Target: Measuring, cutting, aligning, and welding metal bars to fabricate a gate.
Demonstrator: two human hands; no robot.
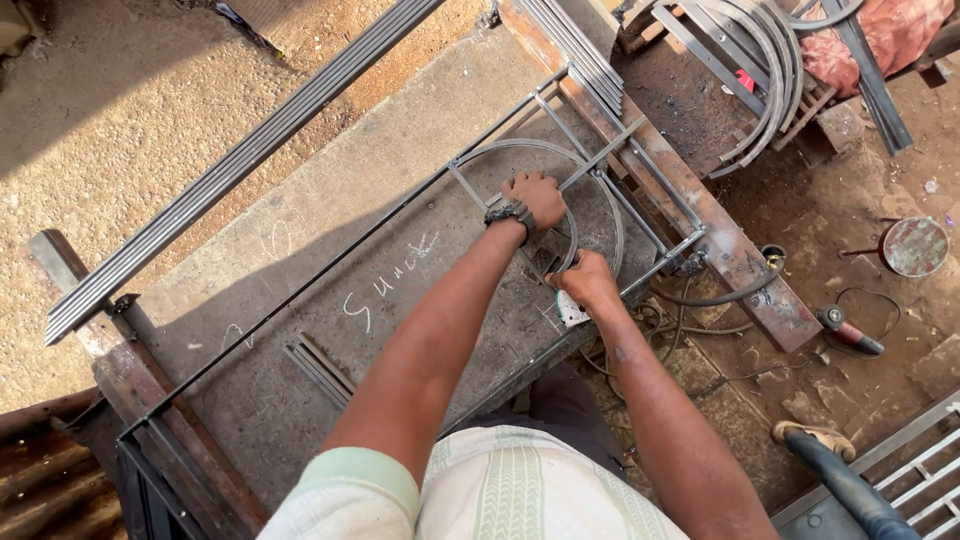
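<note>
Two hands work one metal frame (420,200): left hand (537,197) grips its curved bar (572,235), right hand (585,280) clasps a small tool (571,310).

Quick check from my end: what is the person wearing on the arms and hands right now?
Both hands are bare, no gloves. The left hand has a dark, chunky wristwatch strapped at the wrist. The right hand shows nothing on its wrist. Both forearms are uncovered; a short sleeve of a pale green and white striped shirt ends above the left elbow.
</note>
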